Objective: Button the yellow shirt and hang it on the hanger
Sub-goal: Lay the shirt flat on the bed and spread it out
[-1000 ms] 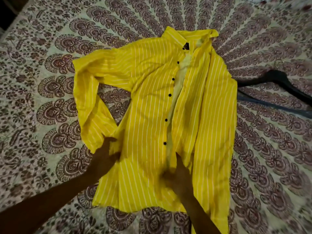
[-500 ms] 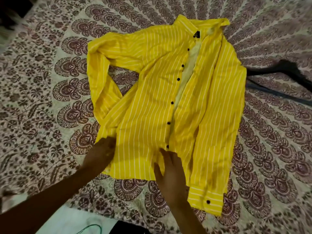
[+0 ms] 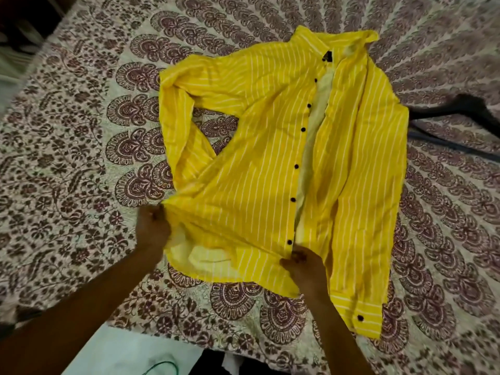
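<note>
Head view: shirt (image 3: 257,158) lies unbuttoned on the bed (image 3: 67,131), collar (image 3: 338,40) far. The left hand (image 3: 153,228) pinches its near-left hem. The right hand (image 3: 305,269), fingers (image 3: 293,257) pinching the near end of the button row (image 3: 296,166), is nearer that row, which runs away from it.

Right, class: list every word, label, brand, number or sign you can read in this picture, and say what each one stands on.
No text here can be read.
The black tag inside the collar of the yellow shirt: too small and blurred to read.
The hanger and the patterned bedspread: no lettering visible.
</note>
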Action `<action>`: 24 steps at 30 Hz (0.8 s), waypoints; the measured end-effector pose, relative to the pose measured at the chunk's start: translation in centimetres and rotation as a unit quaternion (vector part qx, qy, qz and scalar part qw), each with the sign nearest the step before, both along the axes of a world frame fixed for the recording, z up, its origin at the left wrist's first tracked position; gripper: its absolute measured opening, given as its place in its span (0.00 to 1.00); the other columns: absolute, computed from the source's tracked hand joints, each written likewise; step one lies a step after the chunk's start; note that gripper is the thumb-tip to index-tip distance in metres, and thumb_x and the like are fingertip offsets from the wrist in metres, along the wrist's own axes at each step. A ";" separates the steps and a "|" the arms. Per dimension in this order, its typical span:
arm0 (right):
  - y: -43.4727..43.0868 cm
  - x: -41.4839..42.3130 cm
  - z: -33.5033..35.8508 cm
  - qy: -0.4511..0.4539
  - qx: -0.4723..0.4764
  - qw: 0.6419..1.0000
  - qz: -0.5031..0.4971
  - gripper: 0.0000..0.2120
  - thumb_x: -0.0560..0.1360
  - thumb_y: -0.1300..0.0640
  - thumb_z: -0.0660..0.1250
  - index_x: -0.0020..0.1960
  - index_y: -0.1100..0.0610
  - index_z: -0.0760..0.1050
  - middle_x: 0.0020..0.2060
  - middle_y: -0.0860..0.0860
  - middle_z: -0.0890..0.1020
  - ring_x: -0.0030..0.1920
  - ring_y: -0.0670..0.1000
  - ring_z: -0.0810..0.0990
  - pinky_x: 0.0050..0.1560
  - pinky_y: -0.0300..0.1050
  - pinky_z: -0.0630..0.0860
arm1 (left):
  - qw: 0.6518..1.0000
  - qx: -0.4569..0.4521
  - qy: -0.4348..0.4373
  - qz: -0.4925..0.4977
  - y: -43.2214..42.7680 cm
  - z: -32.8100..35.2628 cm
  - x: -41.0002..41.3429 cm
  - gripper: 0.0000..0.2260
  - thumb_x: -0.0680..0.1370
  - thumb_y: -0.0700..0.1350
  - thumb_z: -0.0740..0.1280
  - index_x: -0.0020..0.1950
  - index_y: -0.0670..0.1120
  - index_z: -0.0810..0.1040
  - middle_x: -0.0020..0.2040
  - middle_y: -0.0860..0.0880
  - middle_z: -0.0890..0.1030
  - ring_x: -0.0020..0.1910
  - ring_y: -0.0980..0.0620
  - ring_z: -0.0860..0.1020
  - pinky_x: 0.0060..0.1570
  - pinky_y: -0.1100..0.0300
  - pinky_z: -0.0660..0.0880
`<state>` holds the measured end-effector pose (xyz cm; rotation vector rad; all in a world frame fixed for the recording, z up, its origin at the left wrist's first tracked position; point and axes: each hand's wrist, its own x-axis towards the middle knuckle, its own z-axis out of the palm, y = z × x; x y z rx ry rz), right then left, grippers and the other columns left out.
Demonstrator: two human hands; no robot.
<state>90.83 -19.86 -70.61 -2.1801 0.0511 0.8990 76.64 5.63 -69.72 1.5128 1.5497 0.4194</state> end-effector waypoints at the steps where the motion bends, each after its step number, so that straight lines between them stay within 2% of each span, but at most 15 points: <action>1: -0.3 -0.1 0.0 0.010 0.000 1.000 0.006 0.08 0.70 0.67 0.69 0.49 0.60 0.80 0.37 0.53 0.80 0.37 0.51 0.76 0.34 0.38 0.70 | 0.999 0.040 -0.008 0.031 1.4 0.2 -0.6 0.09 0.78 0.40 0.60 0.40 0.51 0.66 0.40 0.43 0.73 0.47 0.38 0.75 0.47 0.52 0.69; 3: -0.9 -0.5 0.1 0.008 0.009 1.000 0.018 0.08 0.71 0.67 0.68 0.47 0.57 0.82 0.43 0.53 0.83 0.45 0.52 0.80 0.46 0.41 0.75 | 0.991 0.128 -0.022 0.034 3.7 1.3 -2.1 0.06 0.79 0.42 0.58 0.43 0.45 0.70 0.40 0.46 0.73 0.43 0.50 0.74 0.46 0.55 0.66; 5: -1.3 -1.1 0.5 -0.006 0.013 0.999 0.038 0.08 0.72 0.65 0.69 0.50 0.58 0.81 0.47 0.51 0.82 0.50 0.50 0.79 0.50 0.38 0.73 | 0.986 0.150 -0.006 -0.075 5.2 2.1 -3.5 0.18 0.79 0.51 0.56 0.51 0.36 0.72 0.37 0.47 0.76 0.33 0.66 0.74 0.38 0.63 0.68; 6: -1.3 -1.5 0.7 -0.018 0.006 0.999 0.050 0.09 0.72 0.62 0.70 0.52 0.59 0.81 0.47 0.50 0.81 0.50 0.48 0.78 0.48 0.34 0.71 | 0.979 0.108 0.038 -0.170 5.7 1.9 -4.2 0.26 0.75 0.60 0.56 0.51 0.37 0.73 0.33 0.46 0.76 0.28 0.68 0.73 0.32 0.68 0.68; 8: -1.0 -2.2 0.8 -0.066 -0.015 0.996 0.066 0.12 0.72 0.54 0.71 0.53 0.59 0.80 0.44 0.49 0.80 0.46 0.48 0.77 0.43 0.34 0.69 | 0.920 -0.022 0.161 -0.358 5.7 1.8 -5.2 0.38 0.61 0.75 0.55 0.50 0.44 0.76 0.34 0.45 0.79 0.28 0.64 0.76 0.31 0.71 0.70; 9: -0.6 -2.7 0.8 -0.083 -0.030 0.994 0.066 0.14 0.72 0.49 0.71 0.52 0.58 0.79 0.41 0.49 0.81 0.44 0.49 0.78 0.42 0.38 0.69 | 0.880 -0.058 0.203 -0.426 5.5 1.3 -5.6 0.41 0.56 0.77 0.56 0.52 0.46 0.77 0.39 0.45 0.82 0.34 0.59 0.78 0.37 0.65 0.74; 10: -0.2 -3.0 1.0 -0.081 -0.050 0.994 0.057 0.16 0.71 0.45 0.70 0.51 0.56 0.79 0.39 0.49 0.81 0.43 0.50 0.78 0.42 0.41 0.69 | 0.866 -0.061 0.221 -0.445 5.2 1.1 -5.6 0.42 0.54 0.77 0.58 0.53 0.47 0.77 0.43 0.43 0.82 0.39 0.51 0.80 0.41 0.58 0.74; 12: 0.9 -3.2 1.2 -0.040 -0.083 0.995 0.022 0.19 0.70 0.39 0.68 0.48 0.55 0.77 0.39 0.49 0.81 0.43 0.51 0.78 0.41 0.42 0.68 | 0.894 -0.070 0.170 -0.408 4.5 0.5 -5.6 0.38 0.56 0.73 0.65 0.47 0.42 0.79 0.39 0.40 0.81 0.36 0.46 0.78 0.38 0.56 0.72; 14: 1.7 -3.3 1.3 -0.020 -0.075 0.997 0.019 0.20 0.68 0.39 0.71 0.46 0.56 0.77 0.40 0.50 0.81 0.43 0.51 0.79 0.41 0.43 0.68 | 0.921 -0.118 0.112 -0.354 3.9 0.6 -5.4 0.24 0.65 0.58 0.74 0.52 0.43 0.78 0.42 0.44 0.80 0.37 0.54 0.76 0.37 0.63 0.72; 15: 2.1 -3.4 1.3 -0.013 -0.065 0.997 0.033 0.18 0.68 0.42 0.72 0.46 0.56 0.78 0.41 0.51 0.82 0.44 0.52 0.79 0.42 0.43 0.70 | 0.923 -0.168 0.075 -0.337 4.0 0.8 -5.4 0.22 0.65 0.52 0.75 0.56 0.47 0.76 0.47 0.46 0.79 0.41 0.54 0.77 0.42 0.61 0.74; 17: 2.6 -3.6 1.2 0.004 -0.044 0.996 0.071 0.14 0.70 0.51 0.73 0.48 0.60 0.80 0.43 0.55 0.83 0.45 0.55 0.80 0.46 0.46 0.73 | 0.919 -0.220 0.047 -0.324 4.8 0.7 -6.1 0.28 0.58 0.54 0.75 0.57 0.54 0.73 0.53 0.45 0.79 0.50 0.47 0.78 0.53 0.48 0.76; 19: 2.9 -3.8 1.3 0.012 -0.035 0.994 0.100 0.09 0.72 0.56 0.70 0.41 0.64 0.80 0.36 0.61 0.82 0.39 0.57 0.79 0.43 0.48 0.72 | 0.925 -0.215 0.069 -0.304 5.8 0.4 -6.6 0.30 0.61 0.47 0.75 0.61 0.48 0.73 0.57 0.41 0.78 0.55 0.42 0.77 0.57 0.44 0.74; 20: 2.9 -3.9 1.5 -0.003 -0.016 0.997 0.080 0.10 0.73 0.58 0.69 0.36 0.64 0.77 0.31 0.62 0.79 0.34 0.55 0.77 0.39 0.47 0.71 | 0.930 -0.202 0.075 -0.297 6.3 0.4 -6.6 0.29 0.65 0.42 0.75 0.64 0.43 0.72 0.58 0.38 0.78 0.56 0.39 0.76 0.56 0.44 0.74; 22: 2.6 -3.9 2.1 -0.082 0.072 0.993 -0.044 0.10 0.75 0.63 0.66 0.35 0.58 0.72 0.27 0.55 0.72 0.27 0.43 0.70 0.33 0.39 0.67 | 0.943 -0.188 0.083 -0.263 6.8 0.8 -6.4 0.22 0.71 0.33 0.70 0.64 0.39 0.71 0.55 0.36 0.78 0.53 0.37 0.77 0.44 0.52 0.79; 24: 1.7 -3.8 2.4 -0.183 0.142 0.961 -0.154 0.07 0.77 0.63 0.64 0.41 0.56 0.71 0.29 0.48 0.71 0.27 0.40 0.69 0.30 0.33 0.65 | 0.926 -0.289 0.021 -0.240 6.8 1.5 -6.2 0.19 0.73 0.30 0.65 0.62 0.44 0.72 0.50 0.43 0.82 0.47 0.43 0.81 0.34 0.59 0.80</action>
